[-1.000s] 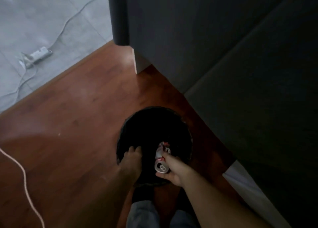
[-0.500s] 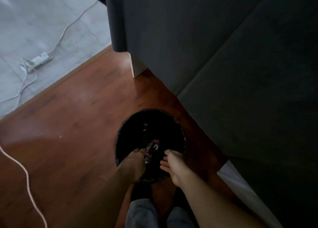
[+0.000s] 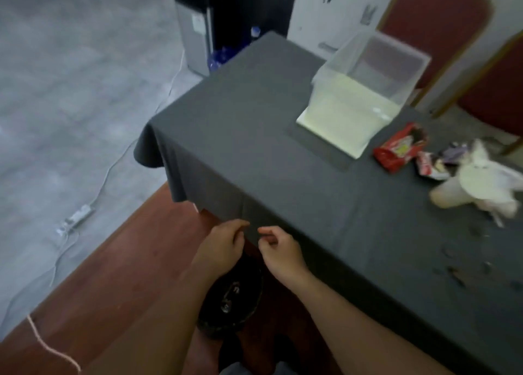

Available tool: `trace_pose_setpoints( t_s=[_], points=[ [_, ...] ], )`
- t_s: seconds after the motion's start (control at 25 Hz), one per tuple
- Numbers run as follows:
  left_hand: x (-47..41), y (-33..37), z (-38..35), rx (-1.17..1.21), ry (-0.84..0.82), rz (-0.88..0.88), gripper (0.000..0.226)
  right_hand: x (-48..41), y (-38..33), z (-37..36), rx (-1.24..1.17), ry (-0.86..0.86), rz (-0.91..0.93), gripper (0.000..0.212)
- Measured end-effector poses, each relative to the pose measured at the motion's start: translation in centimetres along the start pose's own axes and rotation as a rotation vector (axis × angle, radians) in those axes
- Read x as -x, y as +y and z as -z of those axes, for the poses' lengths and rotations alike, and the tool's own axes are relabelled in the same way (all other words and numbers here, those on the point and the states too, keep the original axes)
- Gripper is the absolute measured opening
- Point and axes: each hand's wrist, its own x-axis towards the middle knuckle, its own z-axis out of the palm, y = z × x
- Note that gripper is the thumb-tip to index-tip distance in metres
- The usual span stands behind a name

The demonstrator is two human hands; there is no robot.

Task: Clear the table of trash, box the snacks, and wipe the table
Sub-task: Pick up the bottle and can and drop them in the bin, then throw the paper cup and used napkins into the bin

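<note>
Clear box (image 3: 368, 91) seemingly empty, cans (image 3: 229, 297) binned

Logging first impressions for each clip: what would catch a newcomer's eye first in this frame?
The clear plastic box tipped on its side at the far end of the dark-clothed table stands out. To its right lie a red snack packet, smaller wrappers and a crumpled white cloth, with dark crumbs nearer the front edge. In the foreground, the left hand and right hand hover empty above a black bin on the wooden floor.
</note>
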Motion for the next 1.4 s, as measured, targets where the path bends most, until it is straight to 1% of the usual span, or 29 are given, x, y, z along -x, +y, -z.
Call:
trace_pose_setpoints(
  t_s=[0.12, 0.24, 0.32, 0.4, 0.48, 0.56, 0.64, 0.76, 0.84, 0.92, 1.0, 1.04, 1.12, 1.16, 1.2, 1.28, 1.36, 1.4],
  points=[
    [-0.9, 7.5, 3.7, 0.005, 0.028, -0.130, 0.026, 2.7, -3.7, 6.6, -0.033, 0.120, 0.095, 0.024],
    [-2.8, 15.4, 5.1, 0.006, -0.038, -0.220, 0.024, 4.8, -5.1, 14.0, -0.082, 0.228, 0.165, 0.023],
    [-4.5, 20.9, 4.8, 0.014, -0.021, -0.314, 0.024, 5.7, -5.1, 19.4, -0.146, 0.315, 0.189, 0.028],
    [-6.2, 26.3, 3.8, 0.038, -0.014, -0.408, 0.024, 6.2, -4.7, 24.9, -0.201, 0.413, 0.222, 0.028],
    [-7.9, 31.6, 1.8, 0.059, -0.073, -0.468, 0.025, 6.5, -3.6, 31.1, -0.266, 0.529, 0.235, 0.030],
    [-9.3, 36.2, -0.5, 0.033, -0.152, -0.478, 0.030, 6.2, -2.0, 36.8, -0.322, 0.638, 0.198, 0.032],
    [-10.8, 39.9, -3.7, -0.025, -0.233, -0.481, 0.037, 5.2, 0.4, 42.1, -0.335, 0.726, 0.126, 0.029],
    [-13.2, 42.8, -9.3, -0.109, -0.347, -0.454, 0.056, 2.4, 4.5, 48.1, -0.250, 0.797, -0.020, 0.022],
    [-14.7, 43.2, -12.9, -0.167, -0.416, -0.393, 0.070, 0.1, 7.4, 50.7, -0.174, 0.776, -0.130, 0.025],
    [-15.6, 43.1, -15.8, -0.248, -0.473, -0.361, 0.080, -2.3, 9.6, 52.1, -0.102, 0.711, -0.211, 0.039],
    [-16.1, 43.1, -17.9, -0.320, -0.483, -0.366, 0.084, -4.9, 11.2, 52.6, 0.000, 0.637, -0.261, 0.064],
    [-16.5, 43.1, -18.7, -0.334, -0.456, -0.371, 0.081, -6.4, 11.5, 52.7, 0.057, 0.595, -0.280, 0.079],
    [-17.2, 42.9, -19.6, -0.296, -0.370, -0.380, 0.070, -9.1, 11.6, 52.3, 0.136, 0.488, -0.296, 0.114],
    [-17.6, 42.7, -19.9, -0.272, -0.336, -0.386, 0.065, -10.4, 11.4, 52.0, 0.166, 0.430, -0.292, 0.128],
    [-17.9, 42.5, -20.1, -0.260, -0.309, -0.397, 0.061, -11.5, 11.2, 51.7, 0.206, 0.387, -0.275, 0.136],
    [-18.3, 42.3, -20.4, -0.251, -0.277, -0.412, 0.061, -13.3, 10.9, 50.8, 0.308, 0.365, -0.234, 0.141],
    [-18.4, 42.3, -20.4, -0.225, -0.257, -0.420, 0.066, -14.2, 10.7, 49.8, 0.420, 0.422, -0.218, 0.134],
    [-18.4, 42.4, -20.4, -0.207, -0.244, -0.432, 0.069, -14.4, 10.7, 49.4, 0.458, 0.453, -0.209, 0.125]
  ],
)
